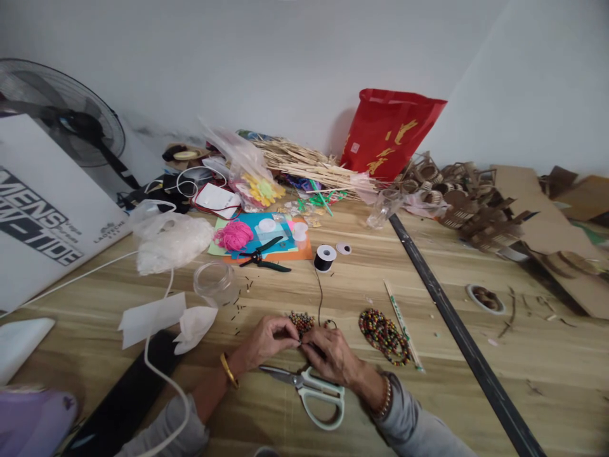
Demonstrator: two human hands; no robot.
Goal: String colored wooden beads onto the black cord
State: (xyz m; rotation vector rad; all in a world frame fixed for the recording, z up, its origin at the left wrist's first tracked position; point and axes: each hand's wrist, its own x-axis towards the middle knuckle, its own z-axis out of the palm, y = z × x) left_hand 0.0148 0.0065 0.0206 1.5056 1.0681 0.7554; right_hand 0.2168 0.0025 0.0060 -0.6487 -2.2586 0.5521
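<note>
My left hand (269, 343) and my right hand (333, 352) meet fingertip to fingertip above the table, both in a pinch. Black cord (320, 292) runs from a white-rimmed spool (325, 258) down to my right hand, and a small cord loop (330, 324) shows above its knuckles. What lies between the fingertips is too small to make out. Just beyond them is a pile of loose coloured beads (301, 322). Scissors with pale green handles (321, 398) lie under my right hand, blades pointing left. A coil of strung beads (384, 336) rests to the right.
Black-handled pliers (261, 256) and pink yarn (234, 235) lie on coloured sheets. A clear jar (214, 281) stands left, near a white cable (155, 368). A dark strip (457, 324) crosses the right side. Behind are straw stalks (304, 158) and a red bag (392, 133).
</note>
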